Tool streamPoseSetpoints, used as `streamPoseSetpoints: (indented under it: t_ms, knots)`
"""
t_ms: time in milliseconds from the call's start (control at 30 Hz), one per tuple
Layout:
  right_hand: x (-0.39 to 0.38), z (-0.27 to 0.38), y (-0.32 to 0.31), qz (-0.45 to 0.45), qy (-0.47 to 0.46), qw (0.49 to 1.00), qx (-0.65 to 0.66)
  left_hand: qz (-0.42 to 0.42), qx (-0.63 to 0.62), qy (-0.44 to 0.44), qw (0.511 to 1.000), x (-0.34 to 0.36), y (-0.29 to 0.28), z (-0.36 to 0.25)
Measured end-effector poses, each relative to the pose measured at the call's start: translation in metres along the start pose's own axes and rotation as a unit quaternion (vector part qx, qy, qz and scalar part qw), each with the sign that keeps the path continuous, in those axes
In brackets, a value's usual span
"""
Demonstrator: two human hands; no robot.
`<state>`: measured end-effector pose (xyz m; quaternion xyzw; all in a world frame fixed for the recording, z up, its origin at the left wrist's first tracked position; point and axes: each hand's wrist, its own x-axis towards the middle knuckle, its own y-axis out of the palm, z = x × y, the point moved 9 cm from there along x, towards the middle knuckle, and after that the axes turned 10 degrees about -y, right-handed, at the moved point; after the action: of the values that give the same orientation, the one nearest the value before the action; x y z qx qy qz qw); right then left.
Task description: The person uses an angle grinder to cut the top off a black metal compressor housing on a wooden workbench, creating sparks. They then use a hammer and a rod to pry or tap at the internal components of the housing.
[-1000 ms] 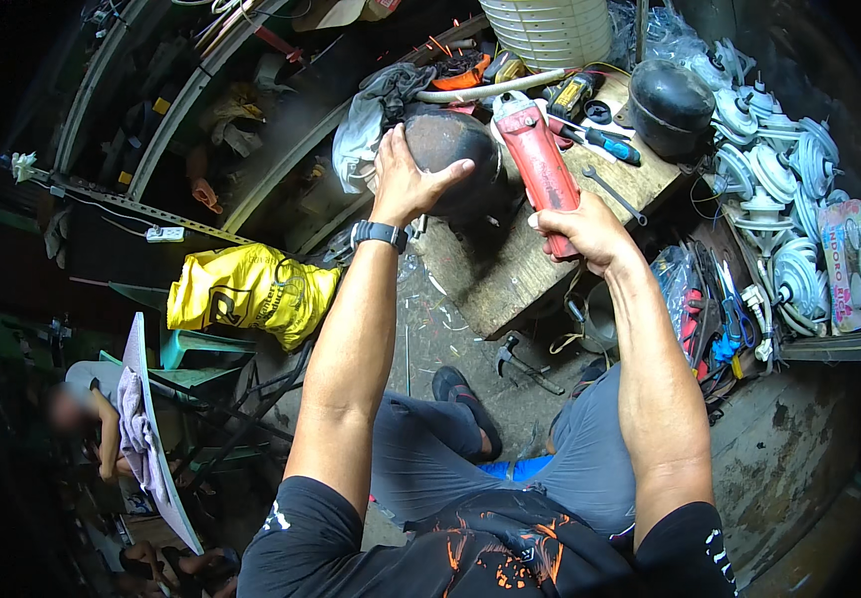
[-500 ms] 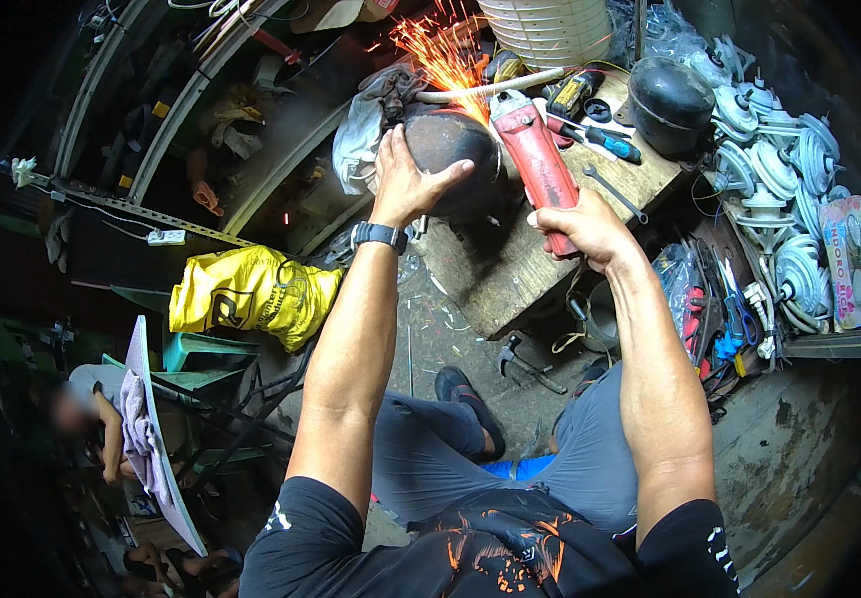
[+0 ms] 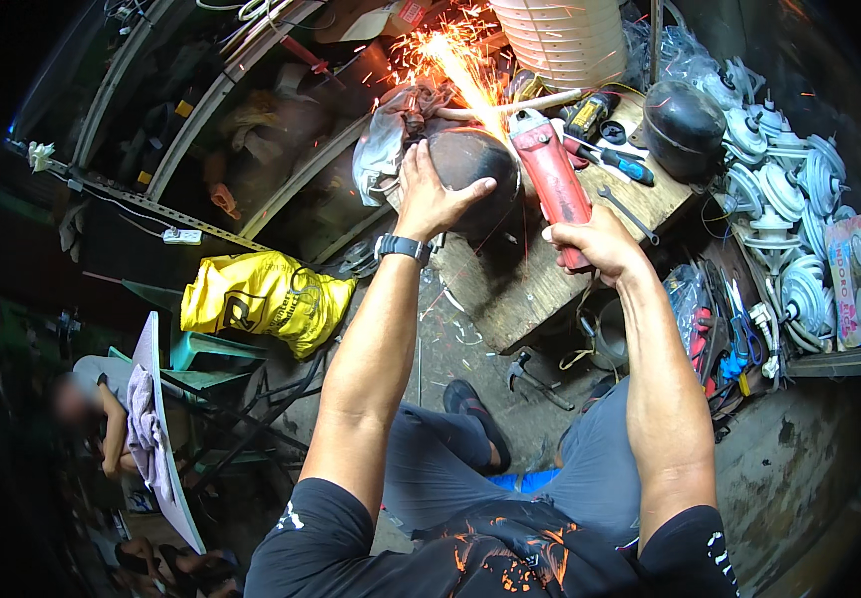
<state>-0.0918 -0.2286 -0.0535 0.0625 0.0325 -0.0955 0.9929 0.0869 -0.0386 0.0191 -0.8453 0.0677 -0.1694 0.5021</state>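
A dark, rounded metal shell (image 3: 472,157) rests on the near left part of a worn wooden bench (image 3: 495,307). My left hand (image 3: 429,202) presses on its near left side, thumb spread away from the fingers, holding it. In my right hand (image 3: 598,244) is the body of a red angle grinder (image 3: 550,169), its head against the shell's right side. Bright orange sparks (image 3: 465,75) spray from that contact away to the far left. The grinder's disc cannot be made out. A crumpled grey cloth (image 3: 381,149) lies just left of the shell.
A second black metal dome (image 3: 685,130), a power drill (image 3: 590,115), a blue-handled screwdriver (image 3: 630,166) and a wrench (image 3: 627,214) lie on the bench. Several white disc-shaped parts (image 3: 781,191) are piled at right. A hammer (image 3: 535,379) lies on the floor. Another person (image 3: 112,429) is at left.
The spark spray has grown brighter and wider. The whole view has shifted slightly, while both hands keep their hold on the shell and the grinder.
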Motion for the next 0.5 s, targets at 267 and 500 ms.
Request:
streamPoseSetpoints:
  t_ms: [267, 500]
  knots:
    - [0.0051, -0.0004, 0.0002, 0.0, -0.012, 1.0, 0.026, 0.005, -0.001, 0.0, 1.0, -0.0019, -0.0018, -0.0017]
    - [-0.0032, 0.0038, -0.0004, 0.0, -0.023, 0.999, 0.038, 0.016, 0.003, -0.007, 1.0, -0.002, 0.0005, 0.0007]
